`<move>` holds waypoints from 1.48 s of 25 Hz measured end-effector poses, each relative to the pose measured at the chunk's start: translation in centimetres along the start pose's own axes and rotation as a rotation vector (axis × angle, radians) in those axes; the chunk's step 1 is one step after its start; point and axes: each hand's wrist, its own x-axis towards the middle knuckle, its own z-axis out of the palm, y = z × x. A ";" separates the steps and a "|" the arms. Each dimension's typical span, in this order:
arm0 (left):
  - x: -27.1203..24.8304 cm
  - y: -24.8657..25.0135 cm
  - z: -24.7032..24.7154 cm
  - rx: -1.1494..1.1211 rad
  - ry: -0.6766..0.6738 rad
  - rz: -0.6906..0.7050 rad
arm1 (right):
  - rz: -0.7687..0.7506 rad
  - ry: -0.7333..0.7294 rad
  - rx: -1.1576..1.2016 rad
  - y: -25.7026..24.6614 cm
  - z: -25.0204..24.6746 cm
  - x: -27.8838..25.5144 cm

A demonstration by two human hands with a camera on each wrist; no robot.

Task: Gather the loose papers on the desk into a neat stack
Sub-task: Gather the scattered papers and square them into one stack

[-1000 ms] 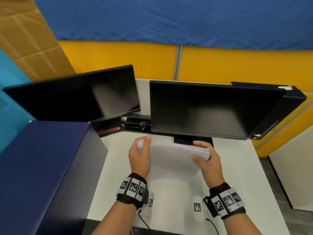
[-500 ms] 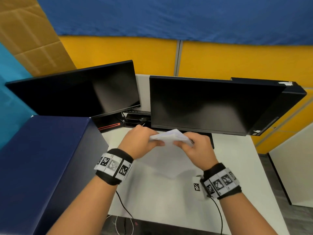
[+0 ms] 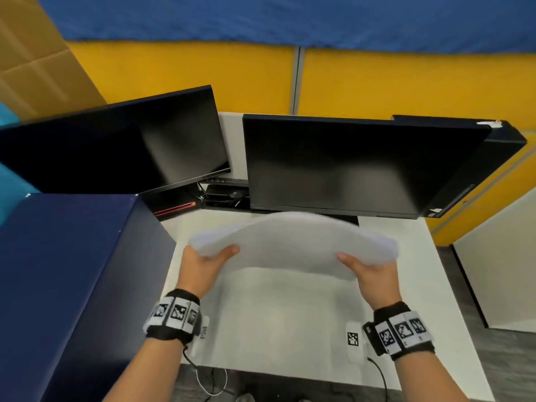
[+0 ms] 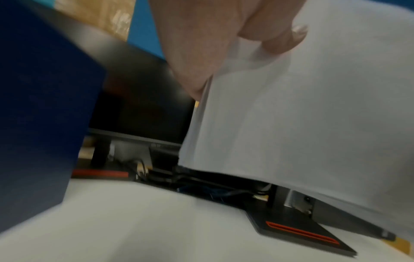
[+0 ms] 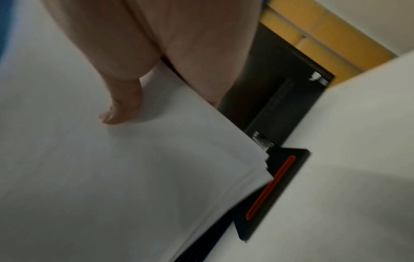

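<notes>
A stack of white papers (image 3: pixel 293 245) hangs in the air above the white desk (image 3: pixel 290 320), bowed upward in the middle. My left hand (image 3: pixel 203 264) grips its left end, thumb on top; the left wrist view shows the papers (image 4: pixel 302 124) pinched between thumb and fingers (image 4: pixel 280 35). My right hand (image 3: pixel 371 274) grips the right end, thumb on top. In the right wrist view the thumb (image 5: pixel 121 106) lies on the top sheet (image 5: pixel 112 168), and the sheet edges fan slightly at the corner. Motion blur softens the papers.
Two dark monitors (image 3: pixel 116 146) (image 3: pixel 348 166) stand behind the papers, with a black stand base carrying an orange stripe (image 5: pixel 271 186) under them. A dark blue box (image 3: pixel 66 285) lines the desk's left. Yellow partition panels (image 3: pixel 406 82) rise behind.
The papers were held upright in close-set hands half a second ago. Now both hands have spread apart and the stack lies flat and bowed, held at its two ends.
</notes>
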 end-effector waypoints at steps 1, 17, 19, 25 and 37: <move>-0.3 -0.8 0.8 -0.018 0.012 -0.002 | -0.013 0.014 -0.006 0.8 -0.2 0.0; -1.0 -8.6 5.4 -0.024 0.094 -0.214 | 0.186 0.104 -0.169 7.1 -1.1 -0.8; -0.9 -7.6 6.0 -0.139 0.154 -0.192 | 0.127 0.139 -0.071 6.2 -0.5 -0.8; 0.0 -5.8 6.3 -0.246 0.295 -0.273 | 0.094 0.301 0.095 4.7 0.7 0.1; 0.2 -6.4 4.8 -0.056 0.079 -0.196 | 0.128 0.056 -0.120 4.9 -1.2 0.5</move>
